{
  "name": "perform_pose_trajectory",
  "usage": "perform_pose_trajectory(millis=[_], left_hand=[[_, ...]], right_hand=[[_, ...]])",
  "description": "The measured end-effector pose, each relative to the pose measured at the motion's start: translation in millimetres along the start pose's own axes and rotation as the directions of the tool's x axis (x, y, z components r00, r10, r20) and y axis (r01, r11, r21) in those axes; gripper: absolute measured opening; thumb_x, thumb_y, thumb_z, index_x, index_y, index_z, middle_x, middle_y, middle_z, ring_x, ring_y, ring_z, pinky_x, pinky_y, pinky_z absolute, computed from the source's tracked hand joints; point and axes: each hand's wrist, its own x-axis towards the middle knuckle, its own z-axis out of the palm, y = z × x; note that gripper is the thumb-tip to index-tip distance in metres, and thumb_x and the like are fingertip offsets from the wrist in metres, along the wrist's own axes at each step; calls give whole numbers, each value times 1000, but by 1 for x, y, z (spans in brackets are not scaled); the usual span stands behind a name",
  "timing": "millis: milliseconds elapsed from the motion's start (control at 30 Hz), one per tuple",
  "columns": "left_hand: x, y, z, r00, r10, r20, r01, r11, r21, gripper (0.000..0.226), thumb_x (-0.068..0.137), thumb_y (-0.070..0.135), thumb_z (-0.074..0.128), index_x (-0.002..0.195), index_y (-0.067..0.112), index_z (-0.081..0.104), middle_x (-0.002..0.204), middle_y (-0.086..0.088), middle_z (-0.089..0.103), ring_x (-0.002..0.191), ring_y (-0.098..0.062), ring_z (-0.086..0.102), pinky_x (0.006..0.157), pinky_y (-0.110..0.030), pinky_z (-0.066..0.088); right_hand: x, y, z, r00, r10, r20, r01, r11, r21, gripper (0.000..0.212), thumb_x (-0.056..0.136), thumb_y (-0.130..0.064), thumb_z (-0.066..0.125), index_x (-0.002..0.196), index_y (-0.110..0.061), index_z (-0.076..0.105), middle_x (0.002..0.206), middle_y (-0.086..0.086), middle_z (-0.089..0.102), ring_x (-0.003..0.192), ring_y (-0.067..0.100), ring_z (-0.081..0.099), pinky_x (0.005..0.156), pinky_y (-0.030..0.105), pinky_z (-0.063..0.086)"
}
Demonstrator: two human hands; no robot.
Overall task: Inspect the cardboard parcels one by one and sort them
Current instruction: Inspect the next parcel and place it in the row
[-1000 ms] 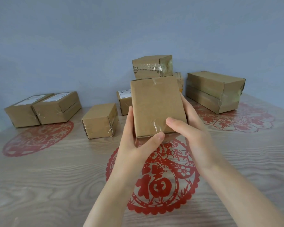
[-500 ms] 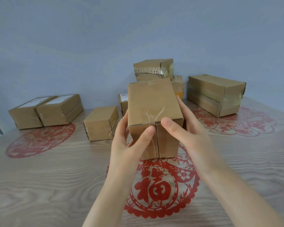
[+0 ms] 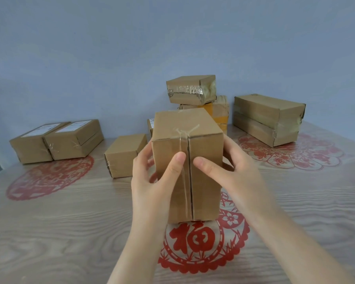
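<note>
Table (image 3: 49, 222) of pale wood bears other parcels (image 3: 268, 117) along the wall. At its middle red paper-cut (image 3: 193, 238) the held parcel (image 3: 205, 177) has turned: a plain face showed before, the seamed side now faces the person. Left hand (image 3: 152, 181) and right hand (image 3: 236, 177) grip its sides beside the taped seam (image 3: 190, 191); inspection seems unfinished, sorting pending.
</note>
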Motion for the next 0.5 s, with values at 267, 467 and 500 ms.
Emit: perform_pose_trajectory(millis=[267, 467, 500], left_hand=[[-2, 1, 4, 1000, 18, 7, -19, 999, 29, 72, 66, 47, 77, 134, 35, 56, 125, 10, 68, 119, -13, 64, 101, -47, 53], [-3, 8, 3, 1000, -15, 15, 15, 1000, -6, 77, 63, 47, 84, 134, 31, 57, 123, 10, 69, 114, -12, 67, 96, -45, 57], [-3, 8, 3, 1000, -12, 16, 12, 1000, -5, 77, 63, 45, 84, 134, 32, 58, 123, 10, 69, 114, -13, 67, 95, -44, 58]], right_hand=[[0, -1, 1, 1000, 5, -8, -5, 1000, 13, 84, 63, -47, 69, 143, -35, 46, 112, -31, 65, 101, -19, 57, 71, 0, 46], [-2, 1, 4, 999, 2, -53, 0, 1000, 30, 85, 62, -46, 70, 142, -33, 47, 111, -28, 66, 98, -20, 57, 69, 1, 47], [-2, 2, 4, 999, 5, -52, -3, 999, 37, 83, 62, -46, 70, 141, -32, 48, 110, -29, 66, 98, -19, 58, 70, 2, 47]])
